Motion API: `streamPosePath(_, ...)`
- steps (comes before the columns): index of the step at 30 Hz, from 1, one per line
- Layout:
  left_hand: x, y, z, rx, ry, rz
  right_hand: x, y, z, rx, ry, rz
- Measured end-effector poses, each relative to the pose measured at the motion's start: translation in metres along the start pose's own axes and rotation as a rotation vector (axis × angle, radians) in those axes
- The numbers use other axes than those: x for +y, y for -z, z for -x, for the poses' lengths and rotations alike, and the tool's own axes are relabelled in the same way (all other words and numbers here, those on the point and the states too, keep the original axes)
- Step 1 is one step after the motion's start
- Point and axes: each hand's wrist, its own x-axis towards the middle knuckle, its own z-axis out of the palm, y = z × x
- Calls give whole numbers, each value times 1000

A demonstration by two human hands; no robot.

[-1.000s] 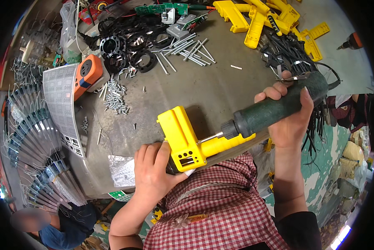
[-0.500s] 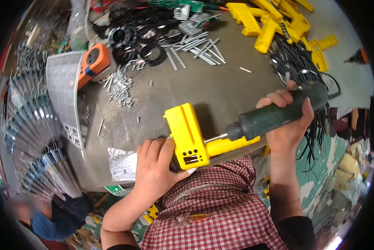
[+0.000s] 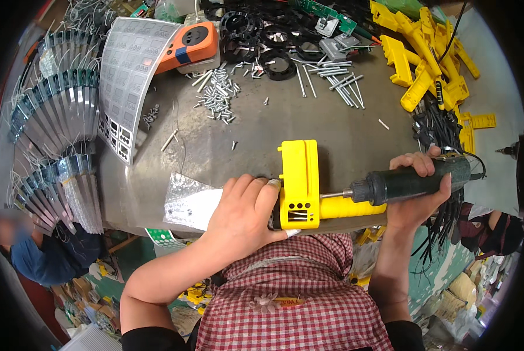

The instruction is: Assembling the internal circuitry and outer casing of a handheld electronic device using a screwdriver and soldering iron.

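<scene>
A yellow plastic housing (image 3: 300,169) with a grip-like handle (image 3: 352,209) lies at the table's near edge, its row of small round holes and a slot facing me. My left hand (image 3: 244,213) is closed round its left side, the thumb stretched along the bottom near a dark part. My right hand (image 3: 417,202) is wrapped round a dark electric screwdriver (image 3: 405,183), held almost level above the handle. Its metal bit (image 3: 332,194) reaches the right side of the housing; whether it sits in a screw is hidden.
Loose screws (image 3: 220,96) and long bolts (image 3: 346,79) lie farther back, near black rings (image 3: 276,64). Yellow housings (image 3: 425,70) and black cables (image 3: 434,128) are piled right. A sticker sheet (image 3: 133,82), orange box (image 3: 192,45) and fanned-out strips (image 3: 57,105) stand left. Another person (image 3: 51,251) is at lower left.
The whole view has shifted, with table items now farther right. The screwdriver has become more level, and its bit still meets the housing's right side. Both hands keep their hold.
</scene>
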Motion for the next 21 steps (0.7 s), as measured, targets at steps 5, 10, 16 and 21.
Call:
streamPosePath(5,3,0,1,13,16,-1,-1,-10,3,-3,-17,7)
streamPosePath(10,-2,21,-2,-171,79,62,-17,-21,11,135,18,190)
streamPosePath(16,-20,40,-16,-469,75,208,-27,-13,33,8,-15,136)
streamPosePath(21,-20,42,-19,-532,163,271,-18,-9,39,-3,-18,112)
